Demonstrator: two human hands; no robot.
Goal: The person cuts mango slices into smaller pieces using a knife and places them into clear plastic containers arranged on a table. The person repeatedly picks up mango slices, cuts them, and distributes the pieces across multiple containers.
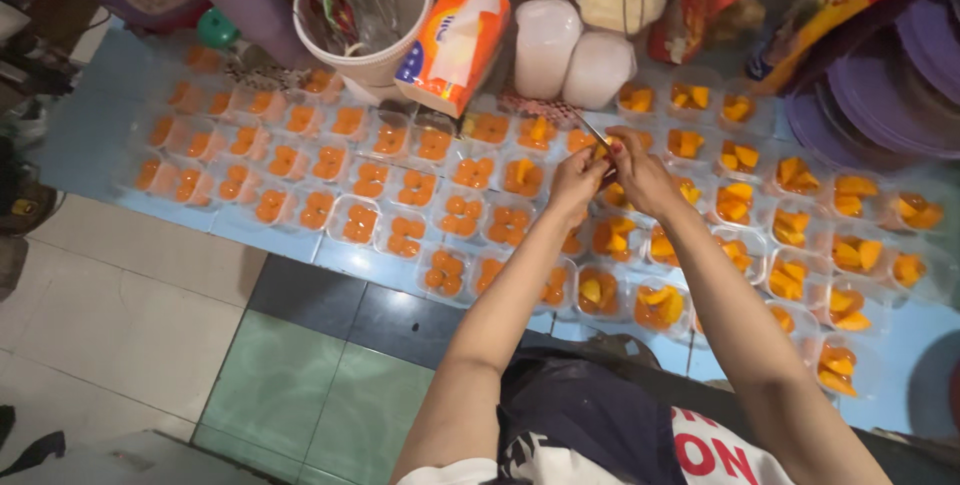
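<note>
A piece of yellow fruit (607, 157) was pinched between the closed fingers of the left hand (576, 183) and the right hand (640, 173), and a thin knife (592, 132), gripped by the right fingers, was laid against it. Cutting was judged to be the step in hand, directly above the rows of small clear cups (660, 305) filling the blue tabletop (90, 135). A steady slice was judged necessary next, with the pieces dropped into a cup just below the fingers.

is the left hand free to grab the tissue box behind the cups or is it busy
Probably not at once: the left hand is pinched together with the right hand on a small piece over the cups. The tissue box itself stands unblocked, just beyond.
</note>
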